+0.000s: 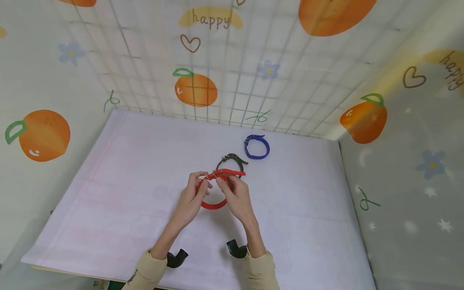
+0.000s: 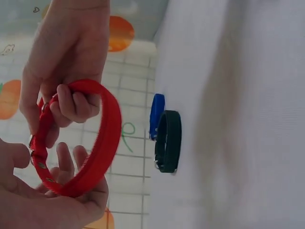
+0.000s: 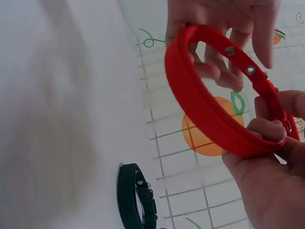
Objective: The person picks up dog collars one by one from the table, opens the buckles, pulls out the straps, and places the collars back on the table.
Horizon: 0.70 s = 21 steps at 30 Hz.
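A red collar (image 1: pixel 214 206) with metal eyelets and a buckle is held up above the table, formed into a loop. My left hand (image 1: pixel 191 198) grips its left side, with the thumb close to the buckle in the left wrist view. On the other side my right hand (image 1: pixel 239 199) pinches the strap near the free end, fingers curled around the band (image 3: pixel 209 109). Behind the red loop lies a dark green collar (image 2: pixel 174 143), closed in a ring on the table. Farther back rests a blue collar (image 1: pixel 268 150), also looped.
A white cloth covers the table (image 1: pixel 308 209). A white wire grid (image 1: pixel 232 80) behind a printed sheet stands along the back, with printed sheets on both sides. Black angled pieces (image 1: pixel 177 258) sit by both wrists.
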### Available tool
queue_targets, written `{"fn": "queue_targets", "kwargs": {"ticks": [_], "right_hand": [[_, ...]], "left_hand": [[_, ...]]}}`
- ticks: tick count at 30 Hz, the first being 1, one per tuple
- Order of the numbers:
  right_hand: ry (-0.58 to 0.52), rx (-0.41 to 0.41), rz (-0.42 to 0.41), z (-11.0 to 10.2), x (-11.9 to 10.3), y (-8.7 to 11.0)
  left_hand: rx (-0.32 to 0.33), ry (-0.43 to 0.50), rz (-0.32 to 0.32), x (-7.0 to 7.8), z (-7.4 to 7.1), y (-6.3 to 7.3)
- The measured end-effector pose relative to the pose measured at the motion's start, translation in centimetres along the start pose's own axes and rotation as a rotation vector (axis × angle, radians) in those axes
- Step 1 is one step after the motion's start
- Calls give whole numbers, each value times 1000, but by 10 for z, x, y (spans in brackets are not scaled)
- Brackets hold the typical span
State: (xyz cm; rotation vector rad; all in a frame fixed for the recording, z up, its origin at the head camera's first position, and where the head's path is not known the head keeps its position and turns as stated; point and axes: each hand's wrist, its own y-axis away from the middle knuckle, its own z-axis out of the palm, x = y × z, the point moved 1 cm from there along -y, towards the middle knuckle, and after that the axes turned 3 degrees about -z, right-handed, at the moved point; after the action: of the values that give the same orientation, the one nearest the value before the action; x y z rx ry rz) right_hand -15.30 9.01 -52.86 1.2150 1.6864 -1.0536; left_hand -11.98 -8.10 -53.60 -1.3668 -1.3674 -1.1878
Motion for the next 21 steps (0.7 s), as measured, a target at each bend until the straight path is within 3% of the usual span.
{"fn": "queue_targets", "kwargs": {"ticks": [5, 15, 21], "right_hand": [[15, -12, 3, -2, 0, 1], [-10, 7, 22, -3, -1, 4], [-31, 43, 13, -2, -1, 4]], "left_hand": [[-39, -10, 44, 2, 2, -1], [55, -56, 25, 1, 4, -1], [143, -27, 8, -1, 5, -2]]}}
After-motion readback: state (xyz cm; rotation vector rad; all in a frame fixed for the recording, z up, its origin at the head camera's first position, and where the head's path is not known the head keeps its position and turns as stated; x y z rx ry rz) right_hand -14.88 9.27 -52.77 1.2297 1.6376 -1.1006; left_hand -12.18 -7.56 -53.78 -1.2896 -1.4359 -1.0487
